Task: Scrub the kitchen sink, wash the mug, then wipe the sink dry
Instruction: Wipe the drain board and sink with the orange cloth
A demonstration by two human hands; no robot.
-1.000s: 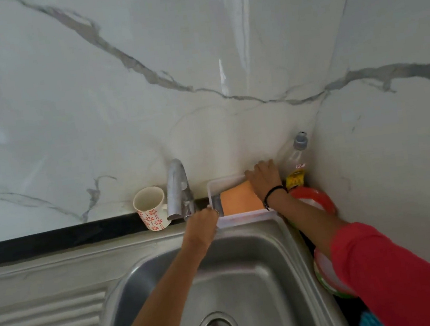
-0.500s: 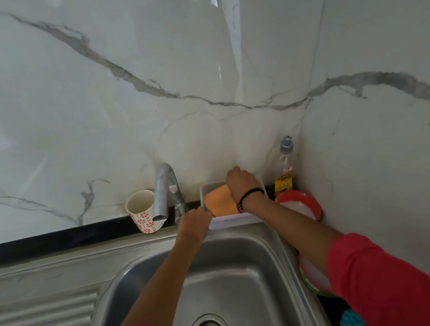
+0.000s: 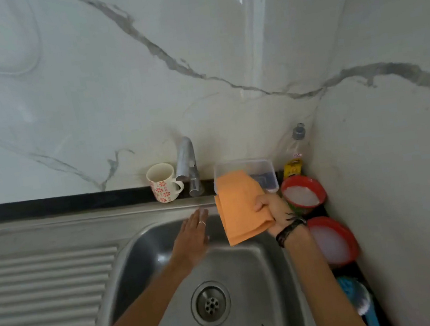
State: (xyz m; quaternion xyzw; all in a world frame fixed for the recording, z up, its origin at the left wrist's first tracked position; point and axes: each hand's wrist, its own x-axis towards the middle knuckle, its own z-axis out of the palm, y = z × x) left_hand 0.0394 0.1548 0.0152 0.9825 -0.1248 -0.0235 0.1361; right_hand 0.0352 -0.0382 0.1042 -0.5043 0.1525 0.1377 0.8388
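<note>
hands work over a steel sink (image 3: pixel 144 257) in a marble-walled kitchen corner, its drain (image 3: pixel 210 304) nearest the camera and its ribbed draining board (image 3: pixel 47 291) running off to the left. the left hand (image 3: pixel 191 241) lies flat with fingers straight and together, holding nothing, reaching across the basin toward the back rim, likely to steady the body or meet the cloth. the right hand (image 3: pixel 272 210) pinches a folded orange cloth (image 3: pixel 241 206) by its right edge, thumb on top, and holds it lifted over the far right part of the basin, clear of the steel; by the look of it the cloth is being brought in to start on the sink, which shows no suds. on the right ledge, two red-rimmed tubs (image 3: pixel 305 194) of white paste and a blue scrubber (image 3: pixel 360 299) crowd the counter beside that wrist and could be knocked. further back, a clear plastic box (image 3: pixel 261 169) sits on the rim just behind the cloth. the tap (image 3: pixel 188 163) rises at the back edge between the hands' reach and the wall, its spout hanging over the rim where scrubbing must go round it. the flowered mug (image 3: pixel 163 183) stands upright on the dark ledge just left of the tap, apparently not yet washed. a bottle (image 3: pixel 298 149) fills the corner.
</note>
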